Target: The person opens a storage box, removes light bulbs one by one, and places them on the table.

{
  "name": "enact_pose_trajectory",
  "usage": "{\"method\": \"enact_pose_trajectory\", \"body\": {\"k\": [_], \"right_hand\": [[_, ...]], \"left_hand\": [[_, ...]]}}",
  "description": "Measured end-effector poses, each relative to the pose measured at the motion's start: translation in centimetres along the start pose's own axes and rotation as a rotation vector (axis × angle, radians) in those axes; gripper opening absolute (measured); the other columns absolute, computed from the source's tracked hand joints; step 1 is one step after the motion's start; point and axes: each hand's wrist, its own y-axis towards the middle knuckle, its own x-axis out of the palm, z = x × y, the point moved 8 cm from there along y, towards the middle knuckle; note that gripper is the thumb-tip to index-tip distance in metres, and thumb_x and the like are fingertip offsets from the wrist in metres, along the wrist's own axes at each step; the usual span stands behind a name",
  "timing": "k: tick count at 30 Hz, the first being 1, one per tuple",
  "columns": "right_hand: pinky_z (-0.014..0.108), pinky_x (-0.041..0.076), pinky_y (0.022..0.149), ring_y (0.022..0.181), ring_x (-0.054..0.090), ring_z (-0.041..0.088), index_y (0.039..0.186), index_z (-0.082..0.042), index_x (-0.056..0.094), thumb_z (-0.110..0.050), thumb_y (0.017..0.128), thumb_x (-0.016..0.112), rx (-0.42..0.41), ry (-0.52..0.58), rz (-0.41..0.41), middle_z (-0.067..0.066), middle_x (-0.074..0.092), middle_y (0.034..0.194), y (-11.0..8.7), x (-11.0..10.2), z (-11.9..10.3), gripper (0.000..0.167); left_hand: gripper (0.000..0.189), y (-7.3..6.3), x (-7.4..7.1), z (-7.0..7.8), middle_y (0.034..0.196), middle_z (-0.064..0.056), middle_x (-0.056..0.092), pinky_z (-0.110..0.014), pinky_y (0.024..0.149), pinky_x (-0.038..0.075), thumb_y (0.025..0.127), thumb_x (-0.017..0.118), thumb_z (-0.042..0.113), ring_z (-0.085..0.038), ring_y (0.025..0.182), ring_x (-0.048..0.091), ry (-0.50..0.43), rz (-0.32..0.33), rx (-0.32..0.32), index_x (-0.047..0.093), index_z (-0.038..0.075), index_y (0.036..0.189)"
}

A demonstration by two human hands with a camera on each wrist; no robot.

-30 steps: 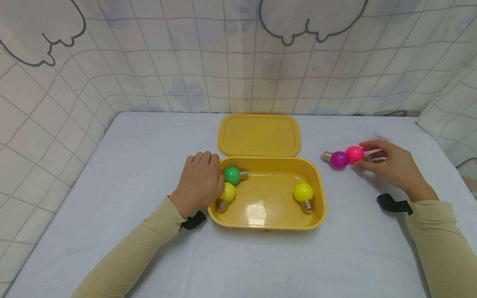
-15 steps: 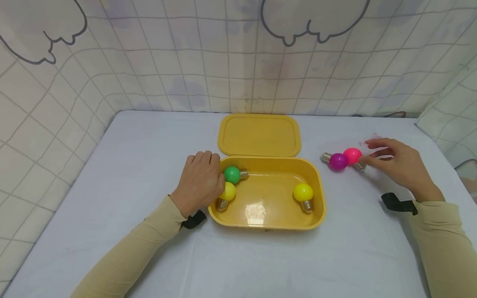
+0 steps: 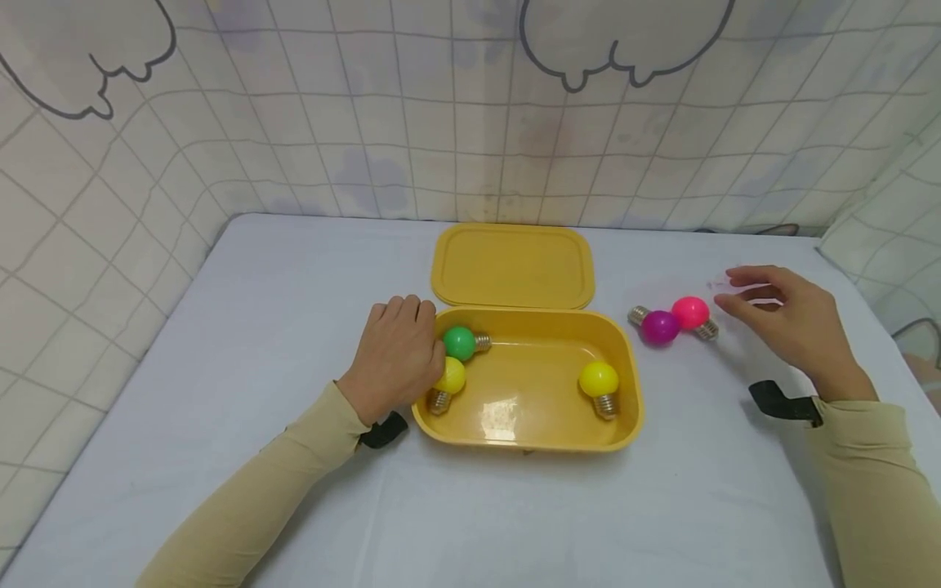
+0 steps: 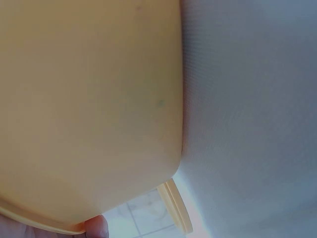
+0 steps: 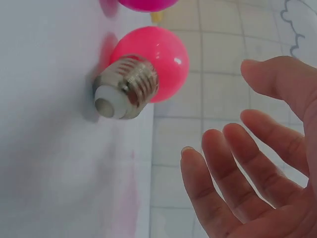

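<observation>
My left hand (image 3: 393, 351) grips the left rim of a yellow plastic box (image 3: 540, 408); in the left wrist view its fingertips (image 4: 96, 226) show at the rim. Inside the box, a green light bulb (image 3: 460, 344) and a yellow light bulb (image 3: 453, 376) lie by that hand, partly covered by it. Another yellow light bulb (image 3: 599, 380) lies at the right end. On the cloth to the right, a pink light bulb (image 3: 689, 313) rests against a purple light bulb (image 3: 660, 327). Just right of the pink one hovers my right hand (image 3: 797, 331), fingers spread apart and holding nothing.
Behind the box lies its flat yellow lid (image 3: 512, 266). A white cloth (image 3: 243, 327) covers the table, and a checked curtain (image 3: 412, 114) hangs along the back and sides. A dark cable (image 3: 778, 229) shows at the back right edge.
My right hand has let go of the pink bulb and drawn back to the right. The pink and purple bulbs have shifted slightly left and nearer. The left hand keeps its place.
</observation>
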Motion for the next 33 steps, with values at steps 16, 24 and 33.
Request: {"method": "enact_pose_trajectory", "body": {"k": [16, 24, 33], "right_hand": [[-0.008, 0.033, 0.077, 0.097, 0.053, -0.011, 0.139, -0.015, 0.061, -0.041, 0.096, 0.07, -0.104, 0.045, 0.111, 0.011, 0.065, 0.13, -1.8, -0.4, -5.6, 0.051], [-0.007, 0.039, 0.083, 0.091, 0.055, -0.021, 0.129, -0.011, 0.068, -0.014, 0.089, 0.08, -0.327, 0.089, 0.151, -0.01, 0.066, 0.112, -3.2, 0.0, -9.8, 0.042], [-0.005, 0.04, 0.082, 0.088, 0.055, -0.024, 0.123, -0.011, 0.071, -0.006, 0.083, 0.084, -0.475, 0.037, 0.088, 0.005, 0.073, 0.108, -3.9, 1.3, -13.1, 0.042]], "left_hand": [[0.019, -0.1, 0.0, -0.3, 0.083, -0.009, 0.046, -0.037, 0.074, 0.03, 0.094, 0.047, 0.021, -0.028, 0.081, 0.042, 0.004, -0.011, 0.003, 0.053, 0.002, 0.094], [0.021, 0.1, 0.0, 0.0, 0.084, -0.01, 0.049, -0.038, 0.075, 0.033, 0.094, 0.048, 0.021, -0.029, 0.082, 0.044, 0.029, -0.01, 0.023, 0.056, 0.001, 0.097], [0.024, 0.0, 0.1, -0.3, 0.087, -0.01, 0.05, -0.039, 0.077, 0.035, 0.096, 0.048, 0.023, -0.029, 0.085, 0.045, 0.037, -0.046, 0.005, 0.056, 0.001, 0.101]]}}
